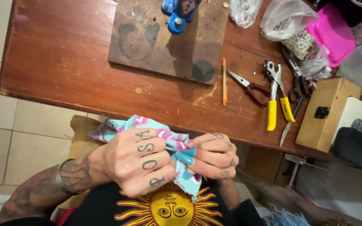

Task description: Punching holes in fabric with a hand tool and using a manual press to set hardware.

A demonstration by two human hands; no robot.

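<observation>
1. The cloth (177, 146) was light blue with pink and white swirls. It was bunched up and soft.
2. It sat between both hands, in front of the person's chest, just below the near edge of the bench (63, 62).
3. The left hand (137, 163) had its grip closed tight on the cloth.
4. The right hand (214, 155) pinched the cloth too, fingers curled shut on it.
5. The bench was red-brown wood with scratches. A dark board (147, 37) lay on it.
6. Near the board lay an orange pencil (224, 81), red pliers (250, 88) and yellow pliers (278, 98).
7. The floor (5, 125) had pale tiles.
</observation>
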